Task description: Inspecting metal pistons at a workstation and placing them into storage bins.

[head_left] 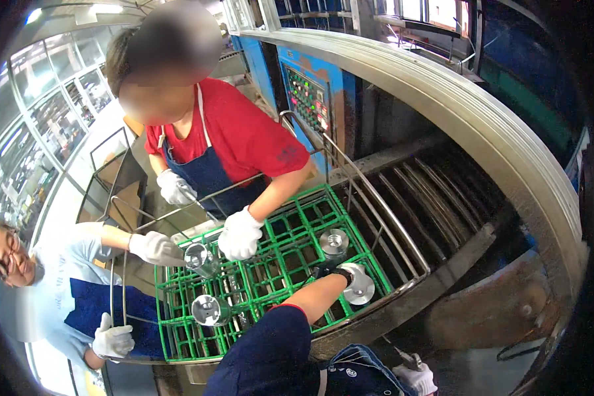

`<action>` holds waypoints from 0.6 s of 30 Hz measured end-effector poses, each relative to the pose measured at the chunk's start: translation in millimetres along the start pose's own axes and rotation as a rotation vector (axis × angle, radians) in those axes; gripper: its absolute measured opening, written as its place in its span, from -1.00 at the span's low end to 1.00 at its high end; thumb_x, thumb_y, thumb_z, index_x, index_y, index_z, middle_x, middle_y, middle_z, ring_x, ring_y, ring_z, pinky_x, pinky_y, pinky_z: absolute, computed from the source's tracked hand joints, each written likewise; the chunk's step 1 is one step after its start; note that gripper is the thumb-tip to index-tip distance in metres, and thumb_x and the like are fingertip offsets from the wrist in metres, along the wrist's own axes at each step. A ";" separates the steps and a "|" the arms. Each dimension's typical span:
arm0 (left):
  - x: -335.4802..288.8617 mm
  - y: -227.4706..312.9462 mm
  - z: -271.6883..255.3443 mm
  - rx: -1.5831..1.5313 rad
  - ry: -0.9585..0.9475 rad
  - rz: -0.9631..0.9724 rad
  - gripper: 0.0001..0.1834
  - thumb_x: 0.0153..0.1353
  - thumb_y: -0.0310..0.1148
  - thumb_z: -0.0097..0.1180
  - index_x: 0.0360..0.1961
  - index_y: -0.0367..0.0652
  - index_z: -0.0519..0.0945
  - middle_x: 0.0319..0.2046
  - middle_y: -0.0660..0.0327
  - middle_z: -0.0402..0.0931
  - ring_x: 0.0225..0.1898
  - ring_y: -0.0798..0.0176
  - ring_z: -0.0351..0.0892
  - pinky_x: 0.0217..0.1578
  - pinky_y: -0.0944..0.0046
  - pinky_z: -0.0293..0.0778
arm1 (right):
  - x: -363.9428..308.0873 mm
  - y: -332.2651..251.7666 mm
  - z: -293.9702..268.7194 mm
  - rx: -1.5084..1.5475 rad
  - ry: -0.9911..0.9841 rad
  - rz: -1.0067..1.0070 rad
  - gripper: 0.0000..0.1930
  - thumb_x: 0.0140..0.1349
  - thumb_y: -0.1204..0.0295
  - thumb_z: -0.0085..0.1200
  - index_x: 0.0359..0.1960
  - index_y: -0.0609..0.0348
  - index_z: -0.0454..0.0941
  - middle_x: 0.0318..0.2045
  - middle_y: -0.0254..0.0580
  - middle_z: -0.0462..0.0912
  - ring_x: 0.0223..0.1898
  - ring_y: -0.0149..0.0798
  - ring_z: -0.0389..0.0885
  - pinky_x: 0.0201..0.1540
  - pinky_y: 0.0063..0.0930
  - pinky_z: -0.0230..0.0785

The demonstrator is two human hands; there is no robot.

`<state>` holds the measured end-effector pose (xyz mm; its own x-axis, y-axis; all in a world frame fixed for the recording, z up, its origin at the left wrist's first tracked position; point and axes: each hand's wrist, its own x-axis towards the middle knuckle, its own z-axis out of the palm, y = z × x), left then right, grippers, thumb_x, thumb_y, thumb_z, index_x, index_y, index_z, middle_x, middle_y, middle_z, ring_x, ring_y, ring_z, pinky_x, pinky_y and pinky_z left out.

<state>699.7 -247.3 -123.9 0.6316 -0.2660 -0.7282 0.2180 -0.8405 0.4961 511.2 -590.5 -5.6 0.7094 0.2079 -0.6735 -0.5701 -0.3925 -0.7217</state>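
My left hand [354, 269], in a white glove, reaches across from the lower middle and is closed on a round silver metal part [360, 291] at the near right of a green wire rack [270, 290]. Its fingertips are partly hidden. Just beyond it, another silver round part [334, 243] sits in a rack cell. My right hand [417, 381], also gloved, is low at the bottom edge, closed around something with a thin metal tip; its kind is unclear. On the rack's left stand a metal cup-shaped part [201, 259] and a similar part [210, 310].
Opposite, a co-worker in red has one gloved hand [241, 234] on the rack. At left, a co-worker in light blue touches the cup-shaped part with a gloved hand [157, 249]. Metal rails [376, 191] rise around the rack; a roller conveyor [435, 198] and blue control cabinet [307, 96] lie behind.
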 end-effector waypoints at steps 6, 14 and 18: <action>71.8 -82.1 26.3 0.287 0.204 0.151 -0.62 0.16 -0.16 0.03 -0.16 -0.18 0.69 -0.23 0.01 0.67 -0.20 -0.01 0.66 -0.18 0.09 0.56 | -0.5 -30.7 6.0 0.023 -0.106 -0.064 -0.78 0.18 0.38 0.28 -0.12 0.01 0.64 -0.52 -0.40 0.63 -0.59 -0.52 0.43 -0.50 -0.49 0.30; -99.3 41.0 4.4 -0.186 0.671 0.007 -0.41 -0.09 -0.20 0.32 0.00 -0.23 0.56 -0.20 -0.07 0.66 -0.10 -0.03 0.67 -0.07 0.15 0.55 | 1.9 -31.0 0.7 -0.058 -0.268 -0.245 -0.87 0.33 0.39 0.06 -0.23 0.07 0.65 -0.56 -0.35 0.55 -0.51 -0.32 0.53 -0.37 -0.50 0.40; -167.8 31.4 7.0 -0.519 0.805 0.096 -0.36 -0.01 -0.23 0.27 0.14 -0.23 0.51 -0.11 -0.01 0.64 -0.04 0.10 0.64 0.02 0.24 0.50 | -15.6 -60.7 19.4 -0.353 -0.500 -1.015 -0.81 -0.24 0.42 0.32 -0.47 -0.05 0.72 -0.46 -0.12 0.69 -0.38 -0.23 0.69 -0.30 -0.43 0.51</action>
<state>595.4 -232.3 10.6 0.9430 0.2439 -0.2265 0.3190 -0.4671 0.8247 526.7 -552.6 45.6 0.4853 0.8634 0.1379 0.3622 -0.0549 -0.9305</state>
